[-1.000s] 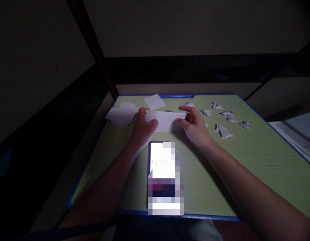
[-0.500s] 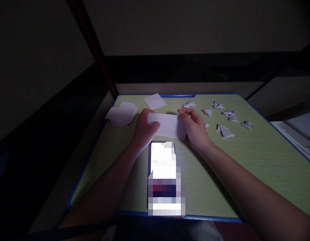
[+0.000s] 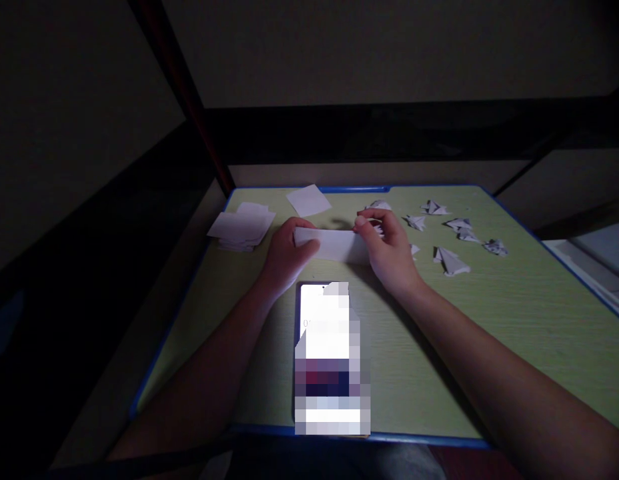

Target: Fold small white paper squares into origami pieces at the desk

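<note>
A folded sheet of white paper (image 3: 339,246) is held between my two hands above the middle of the green table (image 3: 494,333). My left hand (image 3: 291,252) grips its left end, thumb lying on the near face and fingers behind. At the right end, my right hand (image 3: 387,243) is closed on the paper, thumb and forefinger pinched at the top edge. The paper shows as a narrow, wide strip. Just below it lies a lit phone (image 3: 325,340), its screen partly blurred out.
To the left is a stack of white paper sheets (image 3: 243,227). A single paper square (image 3: 308,200) lies at the back. Several folded paper pieces (image 3: 450,261) are scattered at the right. Beyond the table's right edge are white flat things (image 3: 597,257).
The paper's visible face has become shorter from top to bottom as it tilts or folds between my hands. My right thumb has shifted slightly up at the top edge.
</note>
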A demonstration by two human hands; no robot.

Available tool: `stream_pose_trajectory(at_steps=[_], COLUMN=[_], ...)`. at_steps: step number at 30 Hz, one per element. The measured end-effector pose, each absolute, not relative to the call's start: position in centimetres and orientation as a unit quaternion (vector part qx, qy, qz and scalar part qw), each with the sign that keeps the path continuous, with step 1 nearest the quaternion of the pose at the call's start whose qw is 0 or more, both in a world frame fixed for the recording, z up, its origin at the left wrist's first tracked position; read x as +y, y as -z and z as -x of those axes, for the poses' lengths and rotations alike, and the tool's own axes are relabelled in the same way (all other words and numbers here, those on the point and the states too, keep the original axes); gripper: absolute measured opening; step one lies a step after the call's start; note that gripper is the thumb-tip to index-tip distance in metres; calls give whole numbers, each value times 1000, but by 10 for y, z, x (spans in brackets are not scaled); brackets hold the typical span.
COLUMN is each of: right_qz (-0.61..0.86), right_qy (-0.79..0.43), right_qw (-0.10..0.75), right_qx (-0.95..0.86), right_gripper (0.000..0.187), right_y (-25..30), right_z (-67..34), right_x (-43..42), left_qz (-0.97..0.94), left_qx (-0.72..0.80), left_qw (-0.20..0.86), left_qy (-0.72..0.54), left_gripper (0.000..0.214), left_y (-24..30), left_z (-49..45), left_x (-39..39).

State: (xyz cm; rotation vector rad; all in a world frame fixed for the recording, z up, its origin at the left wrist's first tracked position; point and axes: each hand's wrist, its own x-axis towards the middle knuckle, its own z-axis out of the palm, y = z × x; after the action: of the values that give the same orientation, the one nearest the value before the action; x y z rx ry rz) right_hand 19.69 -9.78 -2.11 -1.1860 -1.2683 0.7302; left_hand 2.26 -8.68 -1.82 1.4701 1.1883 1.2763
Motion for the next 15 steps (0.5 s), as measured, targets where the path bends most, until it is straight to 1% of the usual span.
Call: stream_pose_trajectory(at_steps=[4,9,11,15], right_qz=[516,524,524,513], right_qy=[-306,-342,-354,-359], right_qw=[592,581,584,597], right_qx=[-538,-520,-509,-501], right_gripper=[25,36,37,33], right_y=[22,22,22,24], right_z=[-198,-197,-197,-197], right_x=[-96,-96,-96,-94], left_qz=[-544,-562,-570,-587], left_qx=[453,437,449,488], left_qw=[471,487,466,384], left_qy=[-527,-505,-506,-519], left_gripper=[27,35,34,17], left_y=[21,21,20,20], left_z=[-22,-21,-21,-23], left_x=[-84,-83,-84,-84])
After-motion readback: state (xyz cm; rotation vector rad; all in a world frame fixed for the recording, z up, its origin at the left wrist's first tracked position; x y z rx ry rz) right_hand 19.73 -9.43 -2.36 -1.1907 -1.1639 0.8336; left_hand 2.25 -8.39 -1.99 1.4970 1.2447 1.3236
